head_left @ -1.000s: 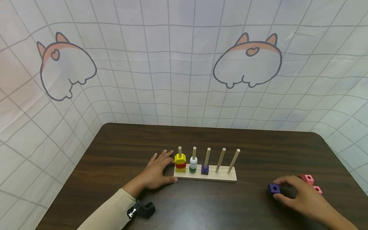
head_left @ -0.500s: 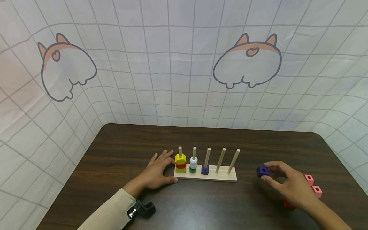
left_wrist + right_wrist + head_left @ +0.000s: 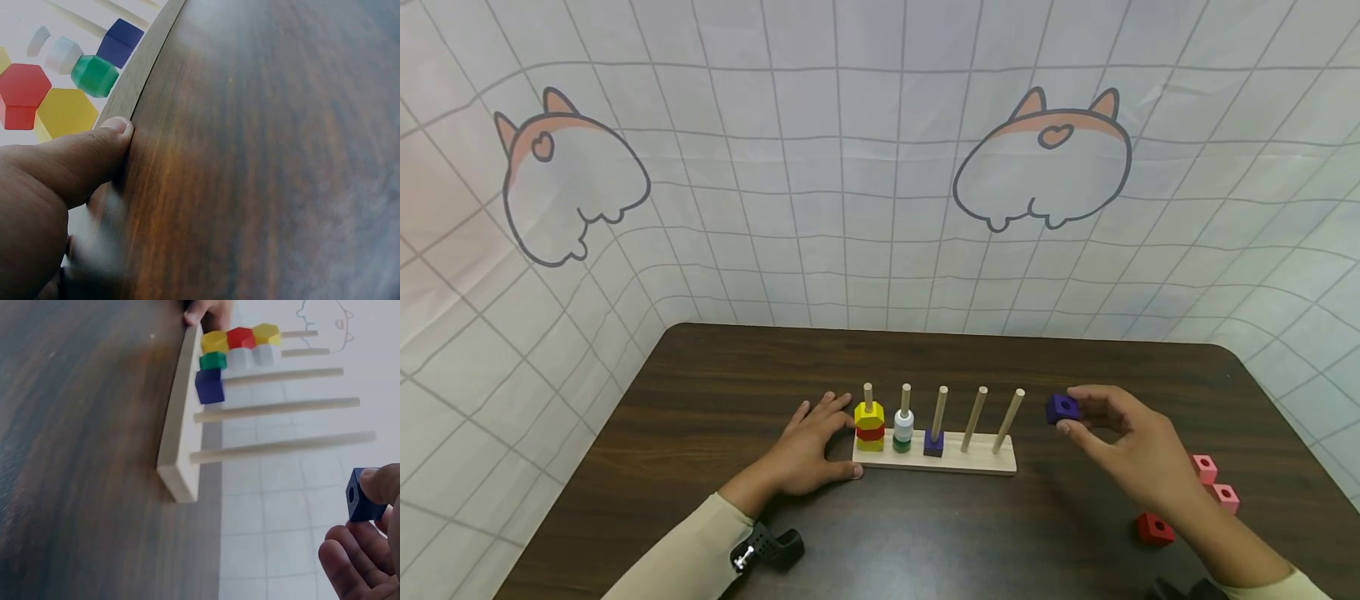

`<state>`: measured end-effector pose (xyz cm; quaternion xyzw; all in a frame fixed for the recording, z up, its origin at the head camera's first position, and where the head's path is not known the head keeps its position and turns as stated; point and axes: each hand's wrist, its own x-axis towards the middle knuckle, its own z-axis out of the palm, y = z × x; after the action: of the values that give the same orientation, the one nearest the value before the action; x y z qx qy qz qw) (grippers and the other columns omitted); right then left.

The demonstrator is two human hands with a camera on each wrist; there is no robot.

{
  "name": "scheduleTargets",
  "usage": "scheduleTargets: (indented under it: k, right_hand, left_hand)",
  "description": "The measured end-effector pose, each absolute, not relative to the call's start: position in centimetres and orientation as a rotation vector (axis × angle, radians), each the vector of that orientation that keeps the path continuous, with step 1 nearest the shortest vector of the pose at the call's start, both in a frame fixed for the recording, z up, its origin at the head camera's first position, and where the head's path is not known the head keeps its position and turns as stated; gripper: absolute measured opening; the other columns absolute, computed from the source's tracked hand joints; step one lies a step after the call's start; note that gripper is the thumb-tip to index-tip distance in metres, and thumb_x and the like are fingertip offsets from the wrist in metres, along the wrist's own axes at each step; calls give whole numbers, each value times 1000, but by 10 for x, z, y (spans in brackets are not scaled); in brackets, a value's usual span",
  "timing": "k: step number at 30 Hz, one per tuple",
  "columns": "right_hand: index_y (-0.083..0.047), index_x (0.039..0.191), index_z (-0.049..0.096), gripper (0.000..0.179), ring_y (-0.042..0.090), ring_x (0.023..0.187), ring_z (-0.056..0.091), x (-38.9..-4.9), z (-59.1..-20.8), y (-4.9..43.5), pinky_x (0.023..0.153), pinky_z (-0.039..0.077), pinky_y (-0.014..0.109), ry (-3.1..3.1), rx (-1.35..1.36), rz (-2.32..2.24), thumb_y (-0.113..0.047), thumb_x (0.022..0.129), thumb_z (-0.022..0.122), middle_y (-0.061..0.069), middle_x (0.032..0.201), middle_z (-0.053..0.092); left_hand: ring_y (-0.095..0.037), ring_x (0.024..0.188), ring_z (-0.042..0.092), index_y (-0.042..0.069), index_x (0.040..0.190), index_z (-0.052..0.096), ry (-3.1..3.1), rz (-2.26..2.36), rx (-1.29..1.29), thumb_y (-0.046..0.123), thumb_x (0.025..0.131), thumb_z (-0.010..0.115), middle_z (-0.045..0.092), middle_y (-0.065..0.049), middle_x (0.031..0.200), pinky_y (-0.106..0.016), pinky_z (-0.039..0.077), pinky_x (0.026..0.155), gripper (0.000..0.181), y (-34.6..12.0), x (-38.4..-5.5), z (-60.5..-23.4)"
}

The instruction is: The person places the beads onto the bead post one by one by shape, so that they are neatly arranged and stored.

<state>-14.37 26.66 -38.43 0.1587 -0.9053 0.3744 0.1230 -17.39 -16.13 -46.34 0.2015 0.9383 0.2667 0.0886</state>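
Observation:
In the head view, my right hand (image 3: 1138, 442) pinches a purple cube with a hole (image 3: 1063, 408) between thumb and fingertips, raised beyond the right end of a wooden peg board (image 3: 977, 465). The right wrist view shows this cube (image 3: 365, 497) apart from the pegs. Spread out at the board's left end, my left hand (image 3: 808, 450) rests on the table, its thumb touching the front corner. The leftmost peg bears yellow, red and yellow hexagonal beads (image 3: 870, 425); the second bears white and green beads (image 3: 903, 429). Another purple cube (image 3: 933, 444) sits at the third peg's base. Two pegs are bare.
Two pink cubes (image 3: 1225, 497) and a red cube (image 3: 1155, 529) lie on the dark wooden table (image 3: 970, 533) at the right, near my right forearm. A white gridded cloth (image 3: 865, 208) hangs behind the table.
My right hand has carried the purple cube up and leftward from near the pink cubes toward the peg board, uncovering the red cube. My left hand has stayed in place.

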Motion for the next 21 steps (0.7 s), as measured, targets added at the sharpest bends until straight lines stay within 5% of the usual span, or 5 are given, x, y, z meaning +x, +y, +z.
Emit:
scheduleTargets:
  k: [9, 21]
  right_hand:
    - [-12, 128, 66, 41, 1, 89, 67, -147, -365, 253, 68, 52, 15, -2604, 466, 1058, -20, 91, 81, 3, 107, 73]
    - [-13, 125, 68, 43, -1, 93, 69, -151, -347, 233, 75, 51, 10, -2512, 598, 1099, -8, 86, 84, 3, 107, 73]
  left_hand:
    - [-29, 156, 12, 18, 131, 60, 2784, 790, 588, 46, 87, 81, 29, -6, 166, -54, 0, 123, 56, -161, -174, -464]
    - [-30, 156, 12, 17, 132, 60, 2783, 806, 608, 45, 87, 81, 30, -8, 166, -56, 0, 122, 57, -162, -175, -464]
